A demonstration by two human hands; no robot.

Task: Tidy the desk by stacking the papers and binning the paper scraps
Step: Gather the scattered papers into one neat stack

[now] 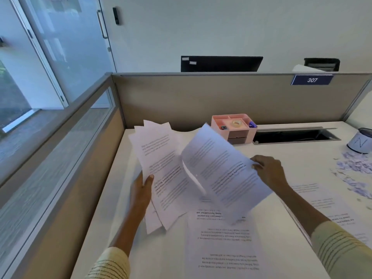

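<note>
White sheet (223, 174): pinched aloft by right hand (267, 170), long axis running 10 to 4 o'clock.
Stack (161, 172): gripped by left hand (143, 188), at 9 o'clock, probably overlapping.
Scraps (354, 172): far at 3 o'clock.

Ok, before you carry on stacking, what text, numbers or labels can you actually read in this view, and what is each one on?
"307": white on the blue sign fixed to the partition.
"N", or a mark like it: on the small white bin.
Printed lines on the held sheets and the sheets lying on the desk: too blurred to read.
Stickers on the black monitor: unreadable.
</note>
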